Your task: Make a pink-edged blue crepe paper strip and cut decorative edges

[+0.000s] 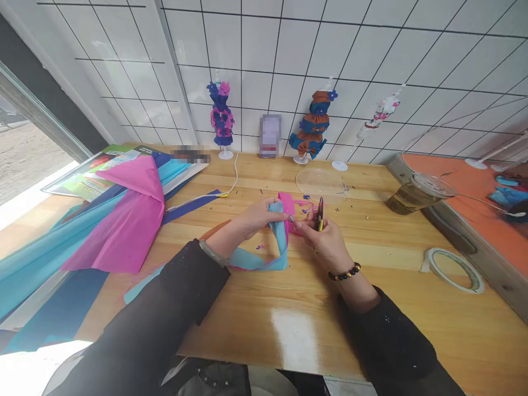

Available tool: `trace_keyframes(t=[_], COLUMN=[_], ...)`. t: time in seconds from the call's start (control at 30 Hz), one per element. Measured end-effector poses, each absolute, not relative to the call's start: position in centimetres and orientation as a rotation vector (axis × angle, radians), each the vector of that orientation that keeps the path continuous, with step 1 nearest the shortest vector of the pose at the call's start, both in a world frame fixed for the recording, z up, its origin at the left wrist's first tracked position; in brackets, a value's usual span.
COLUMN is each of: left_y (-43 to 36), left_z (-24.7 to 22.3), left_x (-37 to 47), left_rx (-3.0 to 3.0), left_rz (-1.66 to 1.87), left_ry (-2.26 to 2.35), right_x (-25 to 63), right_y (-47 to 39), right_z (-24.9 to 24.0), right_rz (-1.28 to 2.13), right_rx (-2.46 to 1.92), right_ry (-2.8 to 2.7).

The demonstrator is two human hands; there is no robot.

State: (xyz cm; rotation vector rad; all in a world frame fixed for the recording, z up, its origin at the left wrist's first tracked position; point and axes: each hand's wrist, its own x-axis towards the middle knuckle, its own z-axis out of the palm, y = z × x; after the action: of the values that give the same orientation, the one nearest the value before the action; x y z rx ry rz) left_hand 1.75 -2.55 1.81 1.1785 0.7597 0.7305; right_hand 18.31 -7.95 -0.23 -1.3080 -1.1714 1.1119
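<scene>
A folded strip of light blue and pink fabric [281, 245] is pinched in my left hand [258, 217], its lower part looping down to the table. My right hand [325, 239] holds small scissors [320, 212] with the blades pointing away from me, while its thumb and forefinger meet the strip's edge beside my left fingertips. Pink fabric [286, 202] stands up behind my fingers, and a thin pink piece stretches toward the scissors. Small dark blue and pink scraps lie on the wooden table [247, 324] around both hands.
Pink cloth [138, 220] and blue cloth [37, 258] are heaped at the left. Small dressed stands [223, 118] and a phone [270, 136] line the tiled wall. A clear plastic disc [317, 182] lies behind my hands. A lidded cup [416, 195] and tape roll [476, 283] are at the right.
</scene>
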Motion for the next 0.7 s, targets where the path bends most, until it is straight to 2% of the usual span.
trace_keyframes(t=[0.23, 0.5, 0.7], left_y=[-2.7, -2.3, -2.1], left_z=[2.3, 2.4, 2.2], left_x=[1.4, 1.3, 1.4], left_rx=[1.304, 1.135, 1.091], left_rz=[0.695, 0.709, 0.726], left_ry=[0.757, 0.811, 0.827], right_x=[21.1, 27.9, 30.2], right_y=[-7.1, -5.2, -4.8], right_z=[0.5, -0.8, -1.9], right_rz=[0.944, 0.371, 0.132], right_rx=[-1.291, -1.818, -1.988], right_ry=[-1.057, -1.089, -1.013])
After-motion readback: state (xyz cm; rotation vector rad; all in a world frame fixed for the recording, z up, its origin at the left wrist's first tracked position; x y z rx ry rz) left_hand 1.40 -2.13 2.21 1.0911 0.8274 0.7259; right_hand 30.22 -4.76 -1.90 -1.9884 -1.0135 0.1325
